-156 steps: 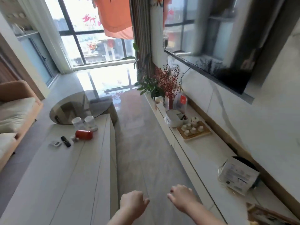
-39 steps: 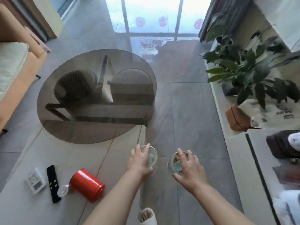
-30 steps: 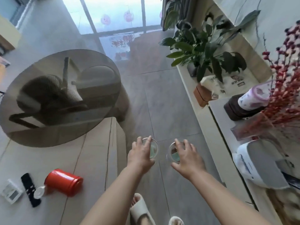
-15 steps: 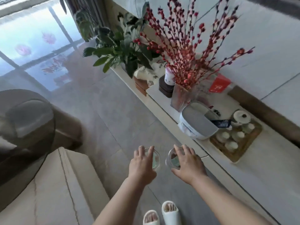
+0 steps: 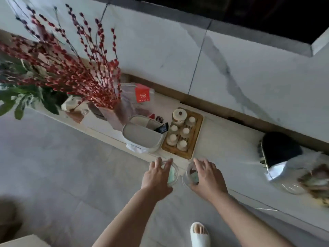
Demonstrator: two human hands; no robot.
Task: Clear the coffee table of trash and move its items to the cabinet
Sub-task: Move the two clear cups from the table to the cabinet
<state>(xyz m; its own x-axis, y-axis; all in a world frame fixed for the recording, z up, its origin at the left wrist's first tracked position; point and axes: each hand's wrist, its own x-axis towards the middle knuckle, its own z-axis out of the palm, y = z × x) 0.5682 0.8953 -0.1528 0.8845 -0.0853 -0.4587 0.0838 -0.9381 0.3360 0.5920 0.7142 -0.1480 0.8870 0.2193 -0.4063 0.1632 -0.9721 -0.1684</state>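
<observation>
My left hand [image 5: 156,177] grips a clear glass cup [image 5: 173,172] from above, its fingers curled over the rim. My right hand [image 5: 207,177] holds a second clear glass cup [image 5: 189,173] the same way. Both cups hang side by side at the front edge of the long white cabinet top [image 5: 229,145], just in front of a wooden tea tray [image 5: 195,138]. A corner of the coffee table [image 5: 23,241] shows at the bottom left, behind me.
On the cabinet stand a white lidded bin [image 5: 142,136], a vase of red berry branches [image 5: 74,72], a green plant [image 5: 21,97], a red-labelled bag [image 5: 140,95], a black object [image 5: 279,148] and a glass dish [image 5: 293,188]. My slippered foot [image 5: 200,234] is on the grey floor.
I have turned from the coffee table to the cabinet, carrying both cups. The cups now hover at the cabinet's front edge by the tea tray.
</observation>
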